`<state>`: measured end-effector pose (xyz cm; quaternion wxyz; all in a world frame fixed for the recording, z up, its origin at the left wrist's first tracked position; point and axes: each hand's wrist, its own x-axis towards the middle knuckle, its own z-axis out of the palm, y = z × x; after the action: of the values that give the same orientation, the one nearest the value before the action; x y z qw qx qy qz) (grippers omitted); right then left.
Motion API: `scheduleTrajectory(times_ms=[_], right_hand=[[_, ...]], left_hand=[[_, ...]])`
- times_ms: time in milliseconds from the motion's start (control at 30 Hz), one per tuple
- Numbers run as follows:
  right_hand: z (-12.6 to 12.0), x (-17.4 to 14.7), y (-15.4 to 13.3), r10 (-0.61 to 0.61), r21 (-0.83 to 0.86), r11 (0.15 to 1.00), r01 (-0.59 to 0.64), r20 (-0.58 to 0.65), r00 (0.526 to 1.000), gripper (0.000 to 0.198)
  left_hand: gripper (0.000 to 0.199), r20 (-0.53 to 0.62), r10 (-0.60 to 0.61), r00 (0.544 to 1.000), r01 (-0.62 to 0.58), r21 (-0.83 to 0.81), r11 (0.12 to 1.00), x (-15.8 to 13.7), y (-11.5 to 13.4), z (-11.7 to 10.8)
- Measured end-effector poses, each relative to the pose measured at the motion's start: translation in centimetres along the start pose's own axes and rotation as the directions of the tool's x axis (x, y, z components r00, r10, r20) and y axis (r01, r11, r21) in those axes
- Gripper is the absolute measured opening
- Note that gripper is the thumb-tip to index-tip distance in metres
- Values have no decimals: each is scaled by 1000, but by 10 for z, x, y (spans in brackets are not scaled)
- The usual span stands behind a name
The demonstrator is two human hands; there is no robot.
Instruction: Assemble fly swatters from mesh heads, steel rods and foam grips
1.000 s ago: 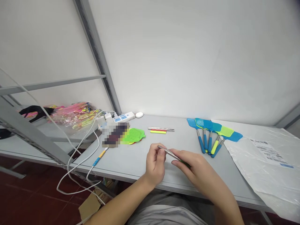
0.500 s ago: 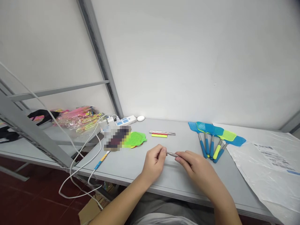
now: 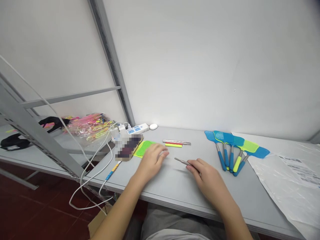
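My right hand (image 3: 205, 176) is closed round a thin metal rod (image 3: 181, 161), whose bare tip points left above the table. My left hand (image 3: 152, 162) holds nothing; its fingers are bent and apart, at the near right side of a green perforated fly swatter head (image 3: 145, 146), partly covering it. Beyond both hands lie shiny metal tubes (image 3: 172, 141) beside a yellow-green sleeve (image 3: 173, 145) and a red one. Several blue and yellow-green fly swatters (image 3: 232, 156) are fanned out to the right of my right hand.
A phone-like object (image 3: 130, 148), partly blurred out, lies left of the green head with a cable attached. Behind it are a white power strip (image 3: 138, 129) and a white oval object (image 3: 153, 126). Plastic sheeting (image 3: 282, 180) covers the table's right end. Bagged items (image 3: 87, 125) fill the left shelf.
My left hand has let go of the rod's tip and moved left to the green swatter head, its fingers opening. My right hand still grips the rod.
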<state>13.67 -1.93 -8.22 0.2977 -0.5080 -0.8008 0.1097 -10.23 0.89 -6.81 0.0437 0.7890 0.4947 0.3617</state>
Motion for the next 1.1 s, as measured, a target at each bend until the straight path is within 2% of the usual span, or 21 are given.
scheduleTrajectory(times_ms=[67, 167, 267, 433, 533, 567, 633, 733, 833, 967, 1100], right_hand=[[8, 2, 3, 23, -1, 1000, -23, -11, 1000, 29], [17, 3, 6, 40, -31, 999, -40, -17, 999, 28], [21, 2, 7, 50, -60, 997, -50, 1, 999, 27], [23, -4, 6, 71, -95, 993, -68, 33, 997, 25], [24, -7, 7, 71, -104, 992, -67, 43, 997, 25], [24, -8, 7, 68, -97, 993, -64, 37, 997, 25], [23, -10, 8, 59, -58, 997, -58, 13, 998, 26], [20, -18, 9, 72, 39, 997, -70, -54, 996, 29], [17, -27, 9, 91, 134, 988, -76, -109, 990, 30], [15, -33, 7, 72, 239, 970, -34, -155, 985, 28], [13, -33, 4, 54, 274, 961, -18, -125, 991, 27]], left_hand=[[35, -56, -64, 996, 77, 266, 961, -5, -21, -7], [51, -33, -153, 988, 151, 445, 883, -14, -44, -7], [51, 12, -146, 989, 125, 450, 884, -19, -50, 1], [43, 25, -73, 997, 56, 419, 906, -16, -42, 3], [38, -59, 33, 998, -6, 407, 914, -16, -32, -3], [38, -122, 103, 987, -46, 399, 916, -17, -28, -4], [39, -245, 262, 934, -155, 383, 911, -19, -19, -5], [42, -288, 405, 868, -292, 364, 884, -23, -10, -4], [40, -307, 451, 838, -333, 368, 868, -25, -7, -1], [34, -355, 481, 802, -314, 434, 844, -26, -2, 5], [32, -386, 485, 785, -312, 429, 847, -32, 8, 15]])
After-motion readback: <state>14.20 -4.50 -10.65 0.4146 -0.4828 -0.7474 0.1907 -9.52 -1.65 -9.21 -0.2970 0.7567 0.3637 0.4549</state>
